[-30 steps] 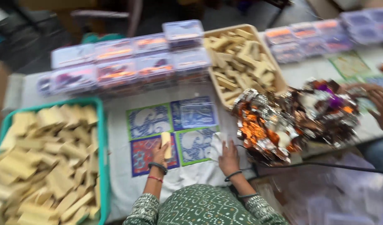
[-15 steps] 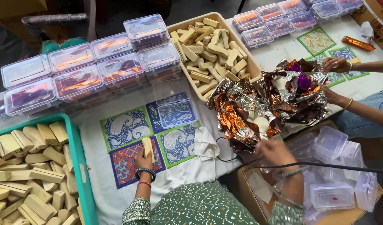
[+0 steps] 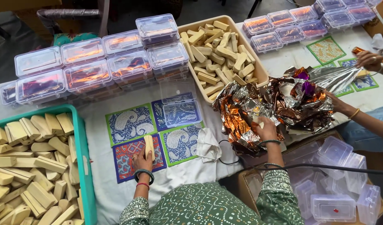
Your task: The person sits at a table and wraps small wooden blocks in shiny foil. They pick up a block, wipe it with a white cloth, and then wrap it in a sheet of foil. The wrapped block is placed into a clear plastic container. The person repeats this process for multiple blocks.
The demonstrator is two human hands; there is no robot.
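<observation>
- White cloth covers the table [image 3: 187,175] we look down on, and it is crowded from edge to edge.
- At nine o'clock we see a teal crate [image 3: 80,137] heaped with pale wooden blocks.
- Toward eleven o'clock, lidded clear boxes [image 3: 91,75] stand in rows, each showing something shiny inside.
- At the centre lie printed paisley cards [image 3: 129,125] in blue, red and green, with one empty clear box [image 3: 181,112] resting on the blue card.
- Our left hand [image 3: 142,160] sits at seven o'clock on the red card, fingers clenched round a single wooden block [image 3: 149,146] held upright over that card.
- Just right of the cards we find a crumpled white cloth [image 3: 208,145] beside a thin black cable.
- At twelve o'clock a beige tray [image 3: 263,71] holds more blocks.
- Our right hand [image 3: 266,129], at about four o'clock, presses into a pile of crinkled foil sheets [image 3: 283,104], copper and silver; its fingers sink among the sheets, and we cannot tell whether they grasp one.
- At three o'clock another person's hands [image 3: 368,60] work the far side of the foil.
- At five o'clock a carton [image 3: 245,187] below the table edge holds empty clear boxes.
</observation>
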